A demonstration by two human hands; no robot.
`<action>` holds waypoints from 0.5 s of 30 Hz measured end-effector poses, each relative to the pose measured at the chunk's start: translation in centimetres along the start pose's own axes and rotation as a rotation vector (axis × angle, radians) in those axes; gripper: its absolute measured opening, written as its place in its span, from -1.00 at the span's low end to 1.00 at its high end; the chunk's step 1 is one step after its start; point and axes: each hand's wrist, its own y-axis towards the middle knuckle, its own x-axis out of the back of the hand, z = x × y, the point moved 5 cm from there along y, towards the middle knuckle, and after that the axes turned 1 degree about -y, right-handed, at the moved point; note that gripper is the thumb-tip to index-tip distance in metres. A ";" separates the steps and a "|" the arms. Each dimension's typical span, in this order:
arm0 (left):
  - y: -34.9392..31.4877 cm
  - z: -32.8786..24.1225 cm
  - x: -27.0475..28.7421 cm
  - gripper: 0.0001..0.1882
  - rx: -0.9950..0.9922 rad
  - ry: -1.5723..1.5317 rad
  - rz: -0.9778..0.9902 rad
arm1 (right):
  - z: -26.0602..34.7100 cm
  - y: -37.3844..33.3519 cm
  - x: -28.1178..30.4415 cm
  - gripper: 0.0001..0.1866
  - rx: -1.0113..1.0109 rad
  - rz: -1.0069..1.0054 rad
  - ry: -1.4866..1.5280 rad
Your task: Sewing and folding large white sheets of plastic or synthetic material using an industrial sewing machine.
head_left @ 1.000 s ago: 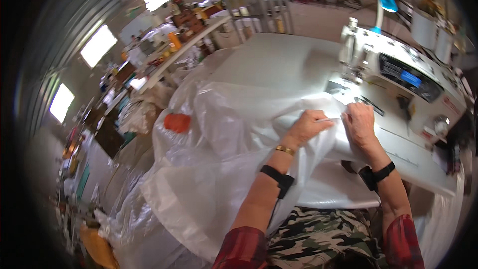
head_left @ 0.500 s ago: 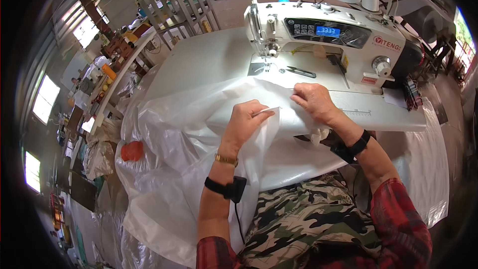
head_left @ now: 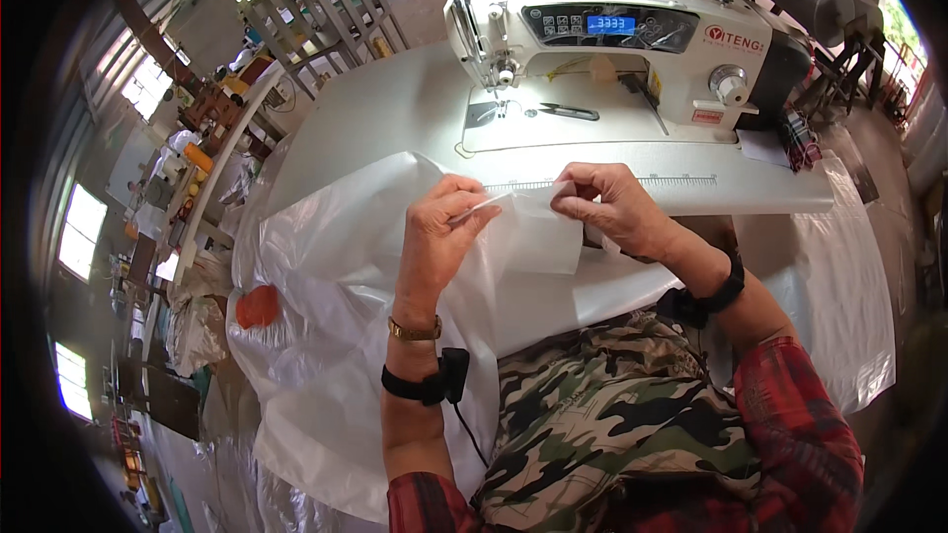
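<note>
A large sheet of white translucent plastic drapes over the front left of the sewing table and hangs down beside my lap. My left hand pinches its edge between thumb and fingers. A short way to the right, my right hand pinches the same edge, and a flap of the sheet hangs between both hands. Behind them stands a white sewing machine with a lit display. Its needle area is bare of the sheet. A dark pair of thread snips lies on the machine bed, right of the needle.
A printed ruler runs along the table's front. An orange-red patch shows on the plastic at left. More white sheeting hangs at the right. A cluttered bench stands far left, with a metal rack behind the table.
Both hands have drawn the sheet edge back from the needle area and now hold it closer together. The view has shifted slightly, and the table's ruler shows more fully.
</note>
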 end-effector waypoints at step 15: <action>-1.0 -3.5 -1.6 -0.88 -0.017 -0.110 -0.049 | 1.9 -0.3 -2.2 -0.89 -0.021 0.008 0.104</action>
